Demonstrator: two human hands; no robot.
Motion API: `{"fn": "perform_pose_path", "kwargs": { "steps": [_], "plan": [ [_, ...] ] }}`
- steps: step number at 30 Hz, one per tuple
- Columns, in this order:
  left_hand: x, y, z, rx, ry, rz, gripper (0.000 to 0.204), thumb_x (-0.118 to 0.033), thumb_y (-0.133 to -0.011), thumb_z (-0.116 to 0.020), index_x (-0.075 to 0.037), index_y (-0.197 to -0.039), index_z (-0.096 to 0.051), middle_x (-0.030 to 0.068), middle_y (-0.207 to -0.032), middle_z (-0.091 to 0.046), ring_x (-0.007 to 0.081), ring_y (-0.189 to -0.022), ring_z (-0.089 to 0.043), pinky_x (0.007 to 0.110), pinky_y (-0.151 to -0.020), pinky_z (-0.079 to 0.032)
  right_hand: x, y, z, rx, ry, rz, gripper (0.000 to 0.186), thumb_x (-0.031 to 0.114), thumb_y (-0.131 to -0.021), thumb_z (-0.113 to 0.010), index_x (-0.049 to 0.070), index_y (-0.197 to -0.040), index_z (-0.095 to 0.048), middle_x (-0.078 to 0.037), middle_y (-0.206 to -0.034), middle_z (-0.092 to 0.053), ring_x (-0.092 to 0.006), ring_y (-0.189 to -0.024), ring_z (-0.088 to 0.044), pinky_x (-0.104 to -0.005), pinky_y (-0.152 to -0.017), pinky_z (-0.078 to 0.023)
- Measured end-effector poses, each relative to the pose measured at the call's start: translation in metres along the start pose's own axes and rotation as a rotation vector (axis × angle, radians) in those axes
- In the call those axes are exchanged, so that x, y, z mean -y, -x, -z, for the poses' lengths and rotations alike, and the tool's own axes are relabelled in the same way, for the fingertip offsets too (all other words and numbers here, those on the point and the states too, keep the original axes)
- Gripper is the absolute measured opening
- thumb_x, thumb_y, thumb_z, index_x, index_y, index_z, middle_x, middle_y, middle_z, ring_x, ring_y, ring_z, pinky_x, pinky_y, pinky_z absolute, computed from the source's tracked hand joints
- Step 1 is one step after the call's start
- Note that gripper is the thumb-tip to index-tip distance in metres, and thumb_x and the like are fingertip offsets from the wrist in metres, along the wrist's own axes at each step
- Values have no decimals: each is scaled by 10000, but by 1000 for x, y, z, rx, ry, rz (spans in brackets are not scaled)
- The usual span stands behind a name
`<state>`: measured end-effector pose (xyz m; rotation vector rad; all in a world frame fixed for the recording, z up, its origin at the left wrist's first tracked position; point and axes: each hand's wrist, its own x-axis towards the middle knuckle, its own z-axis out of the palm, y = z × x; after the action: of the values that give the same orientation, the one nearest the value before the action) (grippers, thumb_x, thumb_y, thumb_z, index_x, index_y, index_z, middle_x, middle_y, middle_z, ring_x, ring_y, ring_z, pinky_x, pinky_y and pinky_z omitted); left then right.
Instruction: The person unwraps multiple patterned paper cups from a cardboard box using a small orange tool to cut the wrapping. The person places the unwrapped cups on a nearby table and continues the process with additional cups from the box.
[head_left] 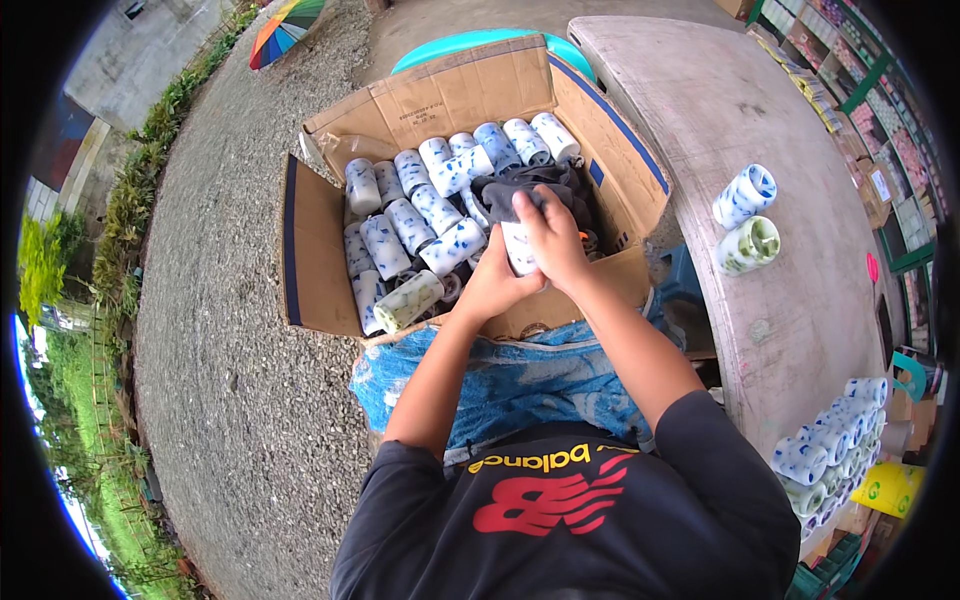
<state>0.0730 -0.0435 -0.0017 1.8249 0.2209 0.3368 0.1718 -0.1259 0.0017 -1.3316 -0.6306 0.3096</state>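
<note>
My left hand [497, 285] is closed around a white cylinder [518, 248], whose far end is covered. My right hand [556, 243] presses a dark grey cloth [503, 196] against that end, with its fingers wrapped over both. Under my hands stands an open cardboard box [430, 97] holding several white cylinders with blue patches [384, 246], stacked on their sides and leaning. One cylinder with green patches [408, 303] lies at the box's near left corner. More dark cloth fills the right part of the box.
To the right, a long pale table [665, 85] carries a blue-patched cylinder [745, 196] and a green-patched one [748, 246]. Stacked cylinders [832, 440] sit at its near end. A blue woven sack [530, 385] lies before the box. Gravel [235, 330] spreads left; shelves [885, 110] line the right.
</note>
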Motion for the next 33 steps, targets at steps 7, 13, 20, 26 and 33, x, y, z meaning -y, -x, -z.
{"fn": "perform_pose_path", "kwargs": {
  "steps": [7, 13, 20, 26, 33],
  "plan": [
    [11, 9, 28, -404, 46, -19, 611, -131, -695, -752, -14, -1193, -418, 120, -1028, -594, 208, -936, -579, 324, -837, -463, 40, -79, 16, -195, 818, 470, 324, 312, -896, -610, 5, -994, -587, -191, -1035, -595, -355, -964, -570, -420, -822, -453],
    [8, 26, 35, -399, -80, -52, 506, -162, -737, -768, -17, -1150, -514, 71, -1026, -619, 141, -933, -586, 280, -851, -458, 44, -24, 12, 261, 1239, 358, 382, 242, -754, -736, 38, -1010, -538, -119, -1035, -550, -291, -1034, -528, -414, -874, -441],
    [-2, 31, 29, -368, -32, -4, 528, -145, -692, -770, -14, -1134, -513, 71, -1008, -615, 149, -930, -580, 289, -845, -459, -19, -7, 37, 584, 1265, 146, 467, 269, -770, -716, 137, -1186, -550, -71, -1015, -592, -264, -1013, -567, -410, -847, -467],
    [17, 30, 38, -389, -111, -70, 533, -141, -667, -780, -16, -1108, -507, 102, -974, -628, 185, -886, -624, 302, -815, -491, 17, -5, 52, 508, 1133, 67, 328, 221, -785, -664, 110, -1065, -535, -75, -941, -603, -281, -964, -603, -435, -768, -496],
    [14, 28, 34, -291, 494, 18, 559, -59, -714, -713, -24, -1185, -414, 70, -1039, -588, 184, -937, -581, 311, -858, -468, 30, 1, 65, 273, 1005, 241, 210, 169, -724, -700, 74, -874, -587, -75, -893, -586, -281, -911, -595, -407, -740, -500]
  ]
}}
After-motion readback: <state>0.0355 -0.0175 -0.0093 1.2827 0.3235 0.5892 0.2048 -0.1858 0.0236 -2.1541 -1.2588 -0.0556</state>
